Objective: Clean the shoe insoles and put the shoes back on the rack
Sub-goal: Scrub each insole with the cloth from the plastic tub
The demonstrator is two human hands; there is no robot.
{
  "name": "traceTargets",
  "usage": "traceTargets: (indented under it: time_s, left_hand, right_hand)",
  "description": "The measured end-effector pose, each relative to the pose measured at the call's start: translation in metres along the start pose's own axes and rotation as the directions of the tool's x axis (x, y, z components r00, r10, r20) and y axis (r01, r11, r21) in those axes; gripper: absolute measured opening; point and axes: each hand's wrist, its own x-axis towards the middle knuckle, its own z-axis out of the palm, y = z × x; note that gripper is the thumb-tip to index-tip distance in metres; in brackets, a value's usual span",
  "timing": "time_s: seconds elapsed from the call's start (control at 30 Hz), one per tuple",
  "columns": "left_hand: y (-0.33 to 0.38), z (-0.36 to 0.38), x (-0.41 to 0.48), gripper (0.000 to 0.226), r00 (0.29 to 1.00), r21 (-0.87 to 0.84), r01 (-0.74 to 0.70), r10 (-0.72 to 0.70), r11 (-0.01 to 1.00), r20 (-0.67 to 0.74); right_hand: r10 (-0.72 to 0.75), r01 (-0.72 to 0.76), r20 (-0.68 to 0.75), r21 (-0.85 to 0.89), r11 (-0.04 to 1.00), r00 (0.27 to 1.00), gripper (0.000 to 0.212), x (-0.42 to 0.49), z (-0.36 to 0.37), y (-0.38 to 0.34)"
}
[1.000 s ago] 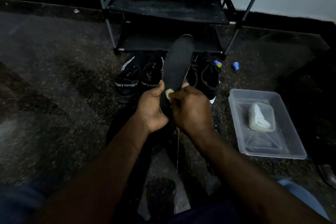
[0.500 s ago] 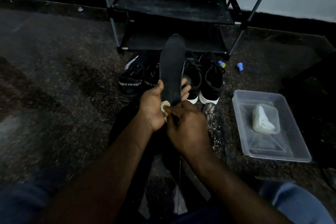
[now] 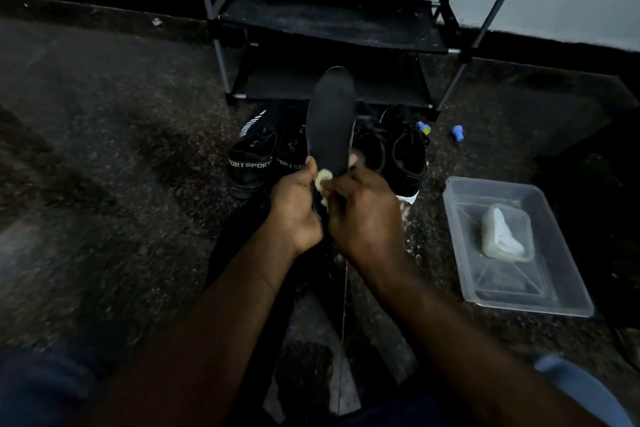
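A black insole point(image 3: 330, 121) stands upright in front of me. My left hand point(image 3: 296, 208) grips its heel end, thumb on the front and fingertips showing behind its right edge. My right hand point(image 3: 363, 215) pinches a small pale wipe point(image 3: 323, 178) against the insole's lower part. Behind the insole, several black shoes sit on the floor: a pair marked SPORT point(image 3: 252, 156) to the left and a white-soled pair point(image 3: 405, 152) to the right. The black shoe rack point(image 3: 332, 24) stands beyond them against the wall, both visible shelves bare.
A clear plastic tub point(image 3: 561, 291) holding a pale lump lies on the floor to the right. Two small blue objects point(image 3: 457, 131) lie near the rack's right leg. The dark speckled floor spreads to the left. My knees frame the bottom corners.
The wipe has rubbed down and back over the insole's heel area. The insole went from tilted right to nearly upright.
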Motion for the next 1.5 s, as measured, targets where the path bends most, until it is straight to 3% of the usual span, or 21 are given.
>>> traceTargets:
  time_s: [0.17, 0.3, 0.4, 0.63, 0.83, 1.13, 1.33, 1.5]
  left_hand:
    - [-0.001, -0.004, 0.008, 0.065, 1.000, -0.025, -0.010, 0.010, 1.000, 0.005]
    - [0.002, 0.002, 0.003, 0.065, 1.000, -0.027, -0.001, 0.001, 1.000, 0.018]
    - [0.001, 0.007, -0.002, 0.057, 1.000, -0.049, -0.010, 0.011, 0.999, 0.004]
    - [0.003, 0.001, 0.004, 0.061, 1.000, -0.064, 0.004, -0.005, 0.998, -0.022]
    - [-0.002, 0.008, 0.000, 0.053, 0.999, -0.015, -0.004, 0.003, 1.000, -0.043]
    - [0.003, 0.004, 0.001, 0.058, 0.997, -0.034, -0.021, 0.018, 0.999, -0.071]
    - [-0.002, 0.015, -0.009, 0.046, 0.998, 0.015, -0.028, 0.029, 0.999, -0.063]
    - [0.004, 0.011, -0.007, 0.049, 0.995, -0.033, -0.036, 0.032, 0.999, -0.097]
  right_hand:
    - [-0.039, 0.039, 0.057, 0.003, 0.999, 0.998, 0.028, -0.035, -0.010, -0.004]
    - [0.002, -0.003, -0.006, -0.115, 0.993, 1.000, 0.020, -0.004, -0.017, 0.009]
    - [0.022, -0.027, -0.034, -0.158, 0.987, 0.999, 0.028, 0.022, -0.020, 0.018]
    - [-0.143, 0.160, 0.112, -0.168, 0.973, 0.983, 0.020, -0.021, -0.014, 0.016]
    - [0.013, -0.026, -0.055, -0.239, 0.971, 0.998, 0.019, 0.011, -0.017, 0.023]
    - [-0.079, 0.105, 0.132, -0.211, 0.972, 0.988, 0.022, -0.026, -0.018, 0.013]
    - [0.038, -0.050, -0.048, -0.269, 0.962, 0.998, 0.020, 0.030, -0.022, 0.019]
    - [0.003, 0.017, 0.070, -0.281, 0.960, 0.998, 0.026, 0.014, -0.020, 0.012]
